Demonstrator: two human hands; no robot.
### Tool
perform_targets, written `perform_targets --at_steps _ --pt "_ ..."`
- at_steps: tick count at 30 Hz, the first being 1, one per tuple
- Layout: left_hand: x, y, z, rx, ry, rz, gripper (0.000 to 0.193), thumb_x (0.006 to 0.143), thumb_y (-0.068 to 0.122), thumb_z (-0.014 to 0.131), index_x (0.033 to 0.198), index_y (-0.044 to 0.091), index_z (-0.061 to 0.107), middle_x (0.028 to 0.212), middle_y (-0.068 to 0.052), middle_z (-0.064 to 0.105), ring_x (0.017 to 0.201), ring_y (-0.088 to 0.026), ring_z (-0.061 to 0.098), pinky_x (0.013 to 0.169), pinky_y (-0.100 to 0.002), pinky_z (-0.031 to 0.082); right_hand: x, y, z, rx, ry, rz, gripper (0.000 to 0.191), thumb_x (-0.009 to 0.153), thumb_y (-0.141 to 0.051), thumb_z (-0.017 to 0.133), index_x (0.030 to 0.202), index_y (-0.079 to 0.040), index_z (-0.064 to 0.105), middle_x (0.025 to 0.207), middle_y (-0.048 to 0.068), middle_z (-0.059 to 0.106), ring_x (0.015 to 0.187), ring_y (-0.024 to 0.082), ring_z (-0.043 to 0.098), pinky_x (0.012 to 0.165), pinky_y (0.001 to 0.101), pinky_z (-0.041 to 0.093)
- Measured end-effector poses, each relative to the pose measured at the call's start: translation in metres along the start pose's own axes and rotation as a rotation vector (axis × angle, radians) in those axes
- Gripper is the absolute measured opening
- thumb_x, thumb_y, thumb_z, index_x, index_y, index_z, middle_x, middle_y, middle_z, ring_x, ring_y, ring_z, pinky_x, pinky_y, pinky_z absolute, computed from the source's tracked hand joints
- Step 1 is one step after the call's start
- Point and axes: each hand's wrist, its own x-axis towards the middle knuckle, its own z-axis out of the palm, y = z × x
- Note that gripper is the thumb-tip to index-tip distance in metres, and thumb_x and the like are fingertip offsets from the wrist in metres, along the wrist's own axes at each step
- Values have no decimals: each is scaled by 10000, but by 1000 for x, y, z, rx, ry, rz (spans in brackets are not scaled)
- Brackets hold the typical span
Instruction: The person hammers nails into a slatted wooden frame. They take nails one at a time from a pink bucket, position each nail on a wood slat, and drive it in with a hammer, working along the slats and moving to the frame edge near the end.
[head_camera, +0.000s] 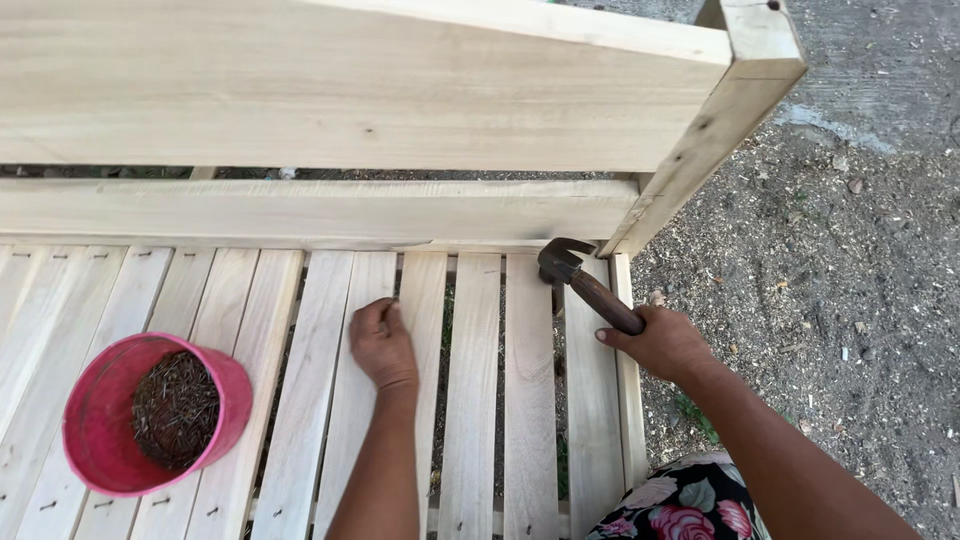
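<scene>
My right hand (665, 342) grips the brown wooden handle of a claw hammer (585, 282). Its dark metal head rests on the far end of a pale wooden slat (528, 390), near the corner post. My left hand (381, 343) lies knuckles up on another slat (352, 400) further left, fingers curled under; whether it holds anything I cannot tell. The slats run side by side with narrow gaps and form a flat slatted wooden frame.
A pink plastic bowl (90, 440) full of dark nails sits on the slats at the left. Two wide boards (330, 90) form a raised back rail, joined to a corner post (720, 110). Bare dirt ground (830, 300) lies to the right. Floral fabric (680, 505) shows at the bottom.
</scene>
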Motion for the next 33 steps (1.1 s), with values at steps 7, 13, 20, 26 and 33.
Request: perform_targets --at_steps 7,13,20,26,33 --pt "-36 58 95 -420 -277 21 167 883 -18 719 989 84 797 944 -53 778 795 -125 718 742 -259 589 -5 7 -9 -19 -51 20 526 879 -602 699 1164 -163 746 864 91 734 816 209 730 829 410 612" --pt "-65 87 139 -424 -418 -52 116 885 26 727 971 72 790 898 -74 794 757 -129 740 721 -252 596 -3 56 -14 4 -59 106 459 902 -511 734 1184 -149 741 841 77 717 764 191 701 808 401 617" --pt "-81 105 156 -209 -482 169 53 820 118 802 872 128 807 920 -33 742 843 -221 709 739 -342 578 13 86 3 235 -106 166 378 917 -283 756 1233 -82 704 843 107 686 743 187 660 750 383 611" --pt "-81 122 159 -48 -477 183 58 791 186 823 845 196 806 918 37 702 916 -203 675 769 -351 578 16 92 4 334 -151 161 413 896 -184 767 1254 -3 670 830 131 660 720 217 626 692 404 588" --pt "-86 124 158 -26 -418 331 78 773 161 831 843 181 803 914 15 682 916 -210 664 787 -367 571 19 94 9 310 -156 172 457 890 -212 769 1282 -10 648 801 133 661 700 223 636 699 407 603"
